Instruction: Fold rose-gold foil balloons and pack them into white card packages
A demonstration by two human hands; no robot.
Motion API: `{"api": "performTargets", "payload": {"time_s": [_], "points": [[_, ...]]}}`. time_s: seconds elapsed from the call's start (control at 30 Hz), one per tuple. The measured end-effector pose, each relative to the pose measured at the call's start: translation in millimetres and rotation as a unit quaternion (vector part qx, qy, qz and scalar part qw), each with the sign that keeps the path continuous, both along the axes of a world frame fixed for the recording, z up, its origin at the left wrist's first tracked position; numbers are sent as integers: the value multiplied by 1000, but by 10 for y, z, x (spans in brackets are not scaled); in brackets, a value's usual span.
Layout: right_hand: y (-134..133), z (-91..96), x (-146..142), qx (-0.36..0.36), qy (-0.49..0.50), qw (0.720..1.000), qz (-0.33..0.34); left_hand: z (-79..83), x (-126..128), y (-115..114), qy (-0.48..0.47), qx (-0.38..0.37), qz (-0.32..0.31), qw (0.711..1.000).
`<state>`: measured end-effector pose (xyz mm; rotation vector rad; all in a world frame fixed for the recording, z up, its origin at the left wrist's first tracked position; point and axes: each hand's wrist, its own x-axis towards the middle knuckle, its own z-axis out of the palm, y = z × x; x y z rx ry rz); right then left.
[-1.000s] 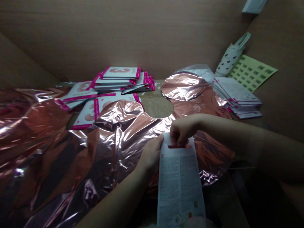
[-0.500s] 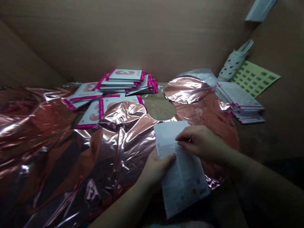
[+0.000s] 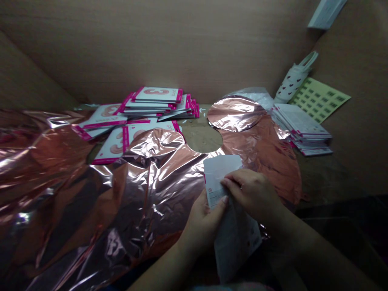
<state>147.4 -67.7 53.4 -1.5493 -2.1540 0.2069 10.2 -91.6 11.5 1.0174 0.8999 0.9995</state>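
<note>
Leaflet (image 3: 222, 178) held over foil balloon (image 3: 145, 190), near worktop (image 3: 200, 137) front edge: your left hand (image 3: 206, 222) clamps its side, thumb on top; your right hand (image 3: 251, 194) pinches it, fingers together. Balloon lies between your hands and packet stack (image 3: 154, 101) at back edge; leaflet stack (image 3: 301, 129) sits right.
</note>
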Motion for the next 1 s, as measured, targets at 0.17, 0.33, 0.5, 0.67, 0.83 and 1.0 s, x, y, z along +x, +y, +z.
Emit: {"api": "performTargets", "payload": {"time_s": [0.17, 0.33, 0.5, 0.67, 0.83, 1.0], "points": [[-28, -22, 3, -22, -9, 1000, 4, 3, -13, 20, 16, -2, -4, 1000], [-84, 53, -79, -37, -136, 989, 38, 55, -24, 29, 66, 27, -13, 997], [47, 171, -34, 20, -163, 984, 67, 93, -33, 29, 74, 34, -27, 996], [-72, 423, 708, -36, -27, 999, 17, 91, -114, 58, -6, -24, -22, 999], [-355, 406, 916, -189, -9, 974, 128, 165, -103, 111, 7, -2, -4, 1000], [-216, 234, 330, 4, -4, 1000, 13, 192, 67, 66, 62, 67, -29, 995]]}}
